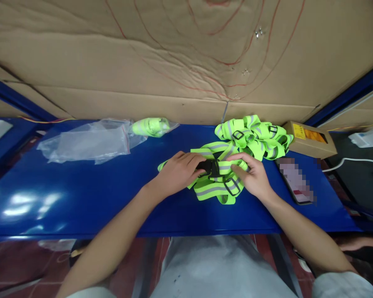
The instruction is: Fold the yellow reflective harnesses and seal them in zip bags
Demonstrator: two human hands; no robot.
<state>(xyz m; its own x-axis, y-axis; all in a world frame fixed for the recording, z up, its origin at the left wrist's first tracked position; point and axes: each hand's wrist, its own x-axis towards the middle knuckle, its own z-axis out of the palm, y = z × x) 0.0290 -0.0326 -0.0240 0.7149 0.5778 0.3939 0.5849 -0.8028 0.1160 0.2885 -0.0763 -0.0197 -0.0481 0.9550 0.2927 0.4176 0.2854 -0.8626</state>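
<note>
1. Reflective strap (209,192) lies between the table's (81,203) front and back edges.
2. Left hand (180,171) grips its black buckle (215,169), right hand (255,174) pinches the webbing (226,167); keeping that flat should help.
3. Bundled straps (255,135) sit by the back edge.

A pale grey-blue shirt (211,265) shows at the lower middle of the frame, softly creased, with a few small dark specks (175,280) near the bottom edge. The left sleeve (90,292), lower left, and the right sleeve (345,285), lower right, match it and are short; left hand (178,174), right hand (254,174) and forearms (118,231) are bare.
</note>
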